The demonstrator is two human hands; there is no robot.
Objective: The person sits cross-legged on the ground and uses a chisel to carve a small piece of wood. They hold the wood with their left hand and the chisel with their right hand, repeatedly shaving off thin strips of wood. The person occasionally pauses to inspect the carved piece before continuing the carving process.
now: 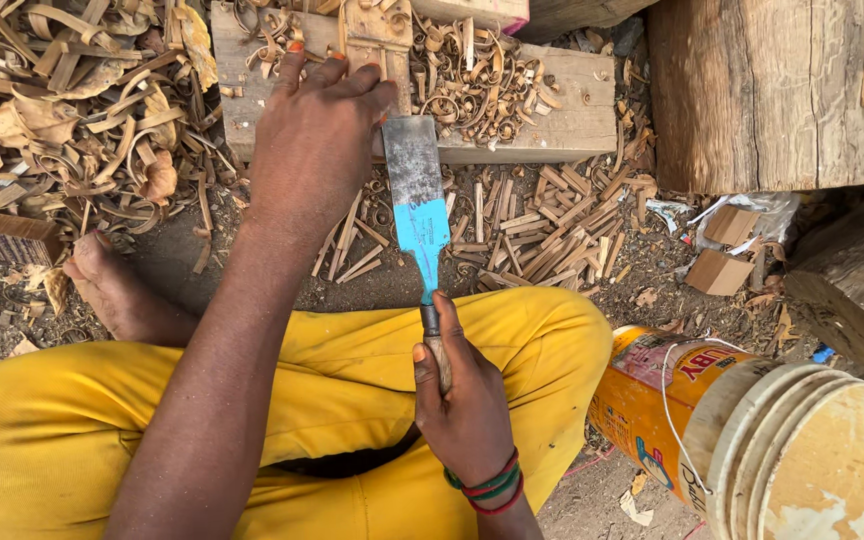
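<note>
The right hand (467,400) gripped the knife (418,200) handle at six o'clock; the left hand (317,140) pinned a wood piece (377,35) at twelve, steadying it against the blade

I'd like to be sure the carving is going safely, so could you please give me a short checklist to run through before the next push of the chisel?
1. Right hand wrapped firmly around the wooden handle of the chisel: ok.
2. Left hand pressing the small wood piece down on the timber block: ok.
3. Left-hand fingers out of the blade's path: not ok, the thumb lies right beside the blade near its cutting end.
4. Cutting edge seated on the piece: cannot tell, the hand hides it.
5. Bare foot and legs behind the blade: ok.
6. Block free of shavings: not ok, curls cover it.
</note>
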